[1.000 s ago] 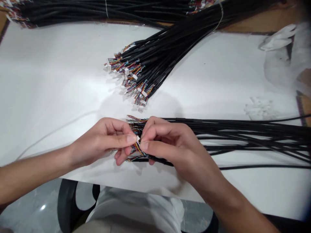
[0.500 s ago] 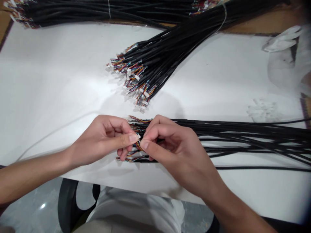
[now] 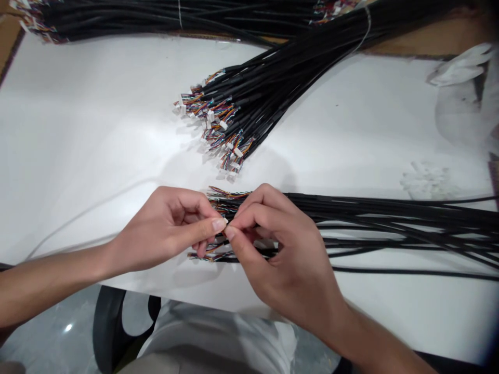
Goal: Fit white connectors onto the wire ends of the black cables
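Observation:
Between thumb and index finger, my left hand [image 3: 183,223] pinches a small white connector [image 3: 225,221], of which only a corner shows. My right hand [image 3: 278,236] is closed in a pinch right beside it, on thin coloured wires [image 3: 223,234] mostly covered by the fingers. The fingertips of both hands nearly touch. Beneath them lie several loose black cables [image 3: 358,208], their coloured wire ends [image 3: 224,192] fanned out to the left and running rightward across the white table [image 3: 97,124].
A tied bundle of black cables [image 3: 280,78] with white connectors on its wire ends lies behind my hands. Another bundle [image 3: 128,21] stretches along the back edge. At right are a pile of small white connectors [image 3: 429,179] and a crumpled clear plastic bag [image 3: 458,111].
My right fingers have shifted and drawn up against the left fingertips. Less of the white connector and coloured wires shows now. The whole view has shifted slightly.

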{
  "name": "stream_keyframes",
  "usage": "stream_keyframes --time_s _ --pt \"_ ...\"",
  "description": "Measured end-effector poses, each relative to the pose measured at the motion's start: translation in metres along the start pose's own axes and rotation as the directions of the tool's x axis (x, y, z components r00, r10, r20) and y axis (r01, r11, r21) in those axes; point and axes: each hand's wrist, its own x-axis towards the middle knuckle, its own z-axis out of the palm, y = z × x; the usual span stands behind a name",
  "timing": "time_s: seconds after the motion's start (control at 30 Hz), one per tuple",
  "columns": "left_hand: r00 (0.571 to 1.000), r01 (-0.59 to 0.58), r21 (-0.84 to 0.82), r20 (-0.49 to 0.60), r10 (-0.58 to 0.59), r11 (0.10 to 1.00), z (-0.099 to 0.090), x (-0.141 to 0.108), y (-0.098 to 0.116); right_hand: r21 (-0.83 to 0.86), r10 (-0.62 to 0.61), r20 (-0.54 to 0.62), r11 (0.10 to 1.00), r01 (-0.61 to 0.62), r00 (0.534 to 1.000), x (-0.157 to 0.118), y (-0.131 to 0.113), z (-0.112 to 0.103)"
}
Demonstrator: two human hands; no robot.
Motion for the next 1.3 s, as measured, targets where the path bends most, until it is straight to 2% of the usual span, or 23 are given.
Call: stream_keyframes --time_s 0.17,0.37,0.63,0.77,0.97,1.17,1.3 --pt "1.000 -0.002 -0.062 -0.006 0.001 0.998 -0.001 -0.001 0.000 0.088 0.053 -0.001 0.995 -0.053 0.999 0.001 0.001 -0.001" --pt "0.999 -0.031 -0.042 0.009 0.031 0.999 -0.001 0.000 -0.002 -0.060 -0.099 -0.029 0.993 0.097 0.995 0.000 0.003 0.001" --pt "0.998 -0.045 0.193 -0.039 0.054 0.980 0.001 -0.004 0.001 -0.132 -0.197 -0.042 0.973 0.190 0.979 -0.003 0.006 0.004" --pt "0.999 -0.034 0.208 -0.021 0.039 0.978 0.000 -0.004 0.001 -0.152 -0.229 -0.044 0.964 0.220 0.972 -0.002 0.008 0.005" --pt "0.999 -0.028 0.196 -0.022 0.033 0.980 0.000 -0.004 0.001 -0.177 -0.339 -0.092 0.931 0.319 0.936 -0.002 0.014 0.009" --pt "1.000 0.003 0.116 -0.002 -0.002 0.993 -0.001 -0.002 -0.001 -0.159 -0.317 -0.108 0.941 0.299 0.942 -0.003 0.015 0.008" --pt "0.999 -0.006 0.018 0.032 0.006 1.000 -0.002 -0.001 -0.003 -0.041 -0.186 -0.106 0.982 0.183 0.977 -0.001 0.010 0.004"
